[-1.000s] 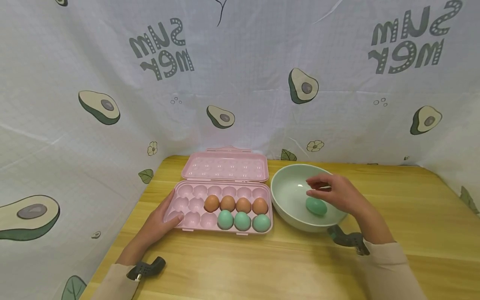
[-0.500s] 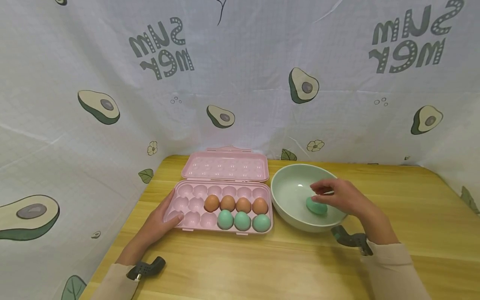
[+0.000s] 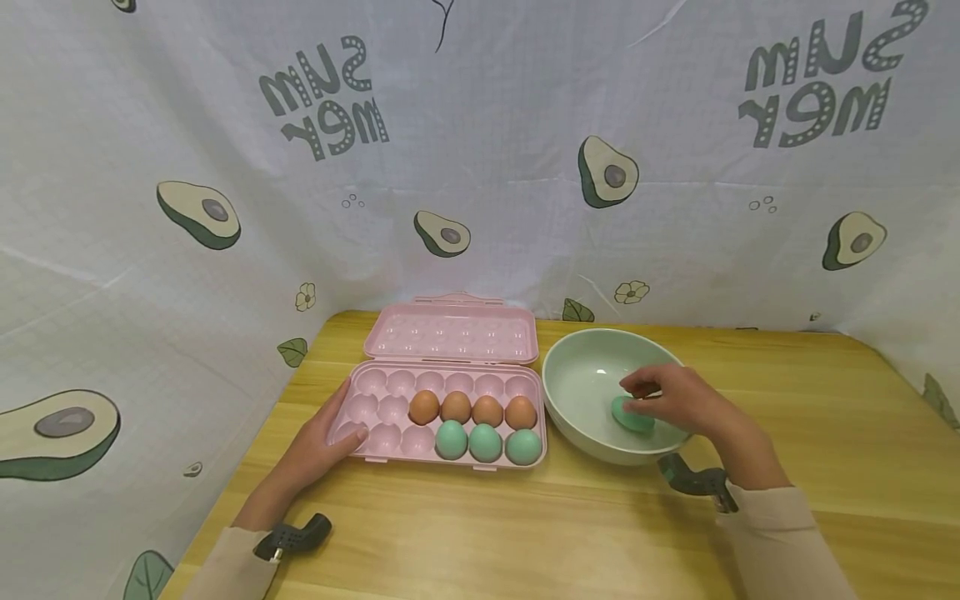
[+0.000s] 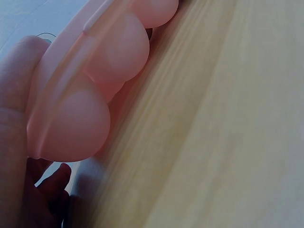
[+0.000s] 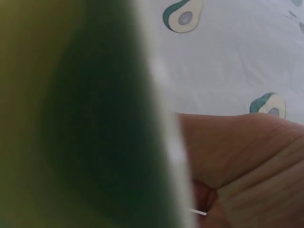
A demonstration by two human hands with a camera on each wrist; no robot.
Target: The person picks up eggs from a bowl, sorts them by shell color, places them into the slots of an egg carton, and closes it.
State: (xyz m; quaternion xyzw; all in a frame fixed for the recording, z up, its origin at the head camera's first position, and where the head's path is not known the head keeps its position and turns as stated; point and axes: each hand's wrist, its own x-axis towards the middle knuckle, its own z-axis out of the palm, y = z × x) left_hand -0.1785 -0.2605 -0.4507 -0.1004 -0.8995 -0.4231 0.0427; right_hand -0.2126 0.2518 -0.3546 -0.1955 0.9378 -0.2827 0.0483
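Note:
A pink egg carton (image 3: 384, 437) lies with its lid raised at the back. Brown eggs (image 3: 456, 407) sit in its middle row and three green eggs (image 3: 485, 442) in the row nearest me. My left hand (image 3: 318, 446) grips the carton's left end, thumb over the near corner and fingers along the side. To the right, a pale green bowl (image 3: 573, 400) has one green egg (image 3: 630, 419) lying in it. My right hand (image 3: 675, 398) reaches over the bowl's rim and pinches this egg, thumb on its near side. The bowl's wall hides the right fingertips in the right wrist view.
The wooden table (image 3: 450, 533) extends in front of the carton and to the right of the bowl. Behind it hangs a white curtain (image 3: 510, 167) with avocado prints. The bowl stands close against the carton's right end.
My right hand has come down from above the green egg in the bowl until its thumb and fingers meet the egg. My left hand and the carton have stayed put.

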